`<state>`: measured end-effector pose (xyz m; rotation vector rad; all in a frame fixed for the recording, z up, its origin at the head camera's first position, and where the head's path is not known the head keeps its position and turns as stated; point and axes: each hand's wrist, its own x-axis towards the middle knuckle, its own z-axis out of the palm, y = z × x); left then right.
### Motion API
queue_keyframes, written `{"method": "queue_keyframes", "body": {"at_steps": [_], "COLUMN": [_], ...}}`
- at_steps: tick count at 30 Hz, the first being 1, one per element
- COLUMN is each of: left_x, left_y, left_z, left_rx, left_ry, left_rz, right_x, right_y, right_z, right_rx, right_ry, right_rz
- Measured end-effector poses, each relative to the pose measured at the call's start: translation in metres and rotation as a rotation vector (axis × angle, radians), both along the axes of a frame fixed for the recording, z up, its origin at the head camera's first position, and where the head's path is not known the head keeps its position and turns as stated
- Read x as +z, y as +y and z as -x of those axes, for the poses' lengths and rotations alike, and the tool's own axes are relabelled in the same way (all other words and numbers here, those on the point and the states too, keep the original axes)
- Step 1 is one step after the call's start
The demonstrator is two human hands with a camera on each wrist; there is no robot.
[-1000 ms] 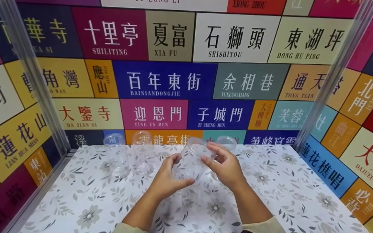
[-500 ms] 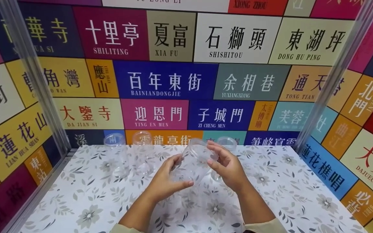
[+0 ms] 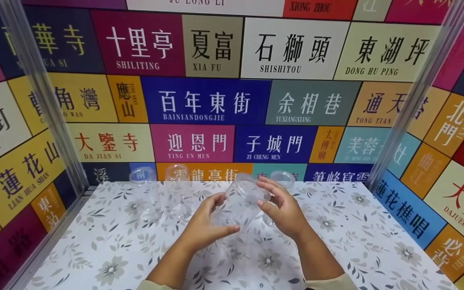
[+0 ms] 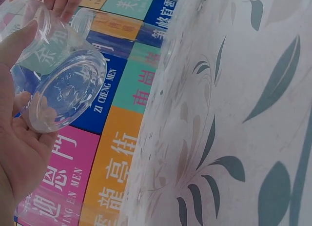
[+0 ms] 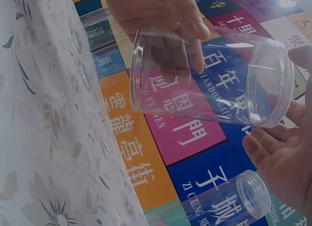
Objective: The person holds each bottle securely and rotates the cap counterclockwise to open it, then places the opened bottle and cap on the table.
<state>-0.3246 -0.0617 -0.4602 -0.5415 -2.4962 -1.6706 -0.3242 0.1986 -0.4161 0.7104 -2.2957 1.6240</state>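
Between both hands a clear plastic jar (image 3: 240, 205) is held tilted above the table, its upper end leaning right. My left hand (image 3: 201, 225) grips the lower part, thumb in front and fingers behind. At the upper end, the fingers and thumb of my right hand (image 3: 286, 211) hold the ringed rim; whether a clear lid sits there, I cannot tell. The right wrist view shows the see-through jar (image 5: 214, 84) with my left hand (image 5: 156, 26) around its base end. In the left wrist view the round base of the jar (image 4: 68, 89) faces the camera.
Two clear jars (image 3: 143, 197) (image 3: 178, 193) stand upright at the back left of the flower-patterned table (image 3: 111, 266). Another clear jar (image 3: 282, 179) stands behind my right hand. Colourful walls with printed signs (image 3: 204, 100) and transparent corner posts (image 3: 34, 80) enclose the table.
My right hand has shifted slightly right and down along the jar's rim, its thumb moving with it. My left hand and the jar have moved only a little.
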Motion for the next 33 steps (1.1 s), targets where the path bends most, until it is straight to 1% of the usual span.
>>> {"method": "queue_keyframes", "body": {"at_steps": [3,8,10,12,16,19,23,29,33], "left_x": [0.000,0.001,0.001,0.000,-0.001,-0.002,-0.002,-0.003,-0.004], "left_y": [0.000,0.001,0.001,0.001,0.001,0.000,0.000,-0.001,-0.002], "left_z": [0.000,0.000,0.000,0.000,0.001,0.000,0.000,0.002,0.002], "left_rx": [0.006,0.005,0.000,-0.010,-0.029,-0.043,-0.048,-0.059,-0.062], "left_ry": [-0.001,-0.005,0.000,0.010,0.018,0.005,-0.004,0.015,-0.001], "left_rz": [0.008,0.014,0.013,0.008,-0.001,-0.007,-0.005,-0.007,-0.009], "right_x": [0.003,0.006,0.006,0.005,0.006,0.005,0.004,0.003,0.002], "right_y": [-0.003,-0.007,-0.008,-0.009,-0.010,-0.011,-0.011,-0.009,-0.008], "right_z": [-0.002,-0.006,-0.006,-0.005,-0.006,-0.006,-0.006,-0.006,-0.005], "right_rx": [-0.073,-0.223,-0.266,-0.286,-0.291,-0.268,-0.229,-0.170,-0.121], "right_ry": [0.002,-0.006,-0.008,-0.007,0.003,0.016,0.028,0.061,0.052], "right_rz": [-0.045,-0.121,-0.146,-0.158,-0.161,-0.153,-0.137,-0.131,-0.128]}}
